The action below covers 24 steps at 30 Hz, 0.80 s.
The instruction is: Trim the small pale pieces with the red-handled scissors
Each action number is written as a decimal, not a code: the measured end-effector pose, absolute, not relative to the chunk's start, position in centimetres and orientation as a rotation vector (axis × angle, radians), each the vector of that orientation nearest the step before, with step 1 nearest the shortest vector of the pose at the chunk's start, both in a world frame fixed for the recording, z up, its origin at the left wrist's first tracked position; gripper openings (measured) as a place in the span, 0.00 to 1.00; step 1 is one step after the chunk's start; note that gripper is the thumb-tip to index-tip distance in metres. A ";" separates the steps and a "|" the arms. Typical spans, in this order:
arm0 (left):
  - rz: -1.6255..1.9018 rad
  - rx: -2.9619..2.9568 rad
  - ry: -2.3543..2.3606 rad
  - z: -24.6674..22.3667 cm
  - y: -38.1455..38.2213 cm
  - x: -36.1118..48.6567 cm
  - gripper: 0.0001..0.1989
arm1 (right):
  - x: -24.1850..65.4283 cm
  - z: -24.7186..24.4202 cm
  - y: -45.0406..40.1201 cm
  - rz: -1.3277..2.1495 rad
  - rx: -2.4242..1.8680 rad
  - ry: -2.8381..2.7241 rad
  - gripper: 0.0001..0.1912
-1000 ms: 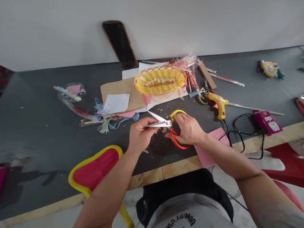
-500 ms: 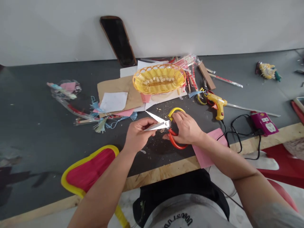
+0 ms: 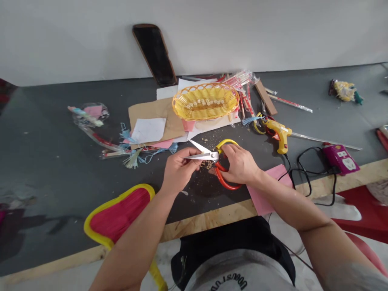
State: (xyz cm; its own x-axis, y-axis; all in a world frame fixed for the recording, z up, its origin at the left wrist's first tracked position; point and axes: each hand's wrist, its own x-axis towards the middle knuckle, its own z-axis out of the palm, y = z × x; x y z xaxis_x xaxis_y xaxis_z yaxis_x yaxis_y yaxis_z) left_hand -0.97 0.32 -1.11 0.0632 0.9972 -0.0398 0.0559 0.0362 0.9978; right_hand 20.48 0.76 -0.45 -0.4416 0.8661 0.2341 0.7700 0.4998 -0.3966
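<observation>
My right hand (image 3: 241,165) grips a pair of scissors (image 3: 213,156) by its handles, one loop yellow and one red. The blades stand partly apart and point left toward my left hand (image 3: 181,167). That hand is closed in a pinch right at the blades; whatever sits between its fingertips is too small and covered to make out. Below the blades, small tan bits (image 3: 207,164) are scattered on the dark tabletop. Beyond them, a yellow woven basket (image 3: 205,112) holds a row of small pale pieces.
A yellow glue gun (image 3: 280,135) lies at right, its cord near a purple power box (image 3: 341,159). A phone (image 3: 155,54) leans on the wall. At left are tassels (image 3: 133,158) and a pink-and-yellow fan-shaped item (image 3: 121,214); pink paper (image 3: 271,190) lies under my right forearm.
The scissor blades have come a little closer together, and my left hand has turned slightly at them. The whole view has shifted a little; nothing else on the table has visibly moved.
</observation>
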 end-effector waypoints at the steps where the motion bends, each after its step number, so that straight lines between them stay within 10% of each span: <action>1: 1.118 1.248 1.217 -1.0 0.4 -0.9 0.05 | 20.5 -0.5 0.9 0.321 -1.353 -2.341 0.26; 24: 1.091 1.279 1.181 -0.3 0.3 -0.7 0.02 | 20.6 -0.8 0.8 0.337 -1.264 -2.351 0.25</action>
State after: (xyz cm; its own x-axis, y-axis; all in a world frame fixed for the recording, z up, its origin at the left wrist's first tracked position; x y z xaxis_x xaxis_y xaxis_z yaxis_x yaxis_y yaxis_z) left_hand -0.73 0.28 -0.32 0.1025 0.9944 -0.0243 0.0539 0.0189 0.9984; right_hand 20.56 0.79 -0.77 -0.4808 0.8344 0.2694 0.7252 0.5511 -0.4128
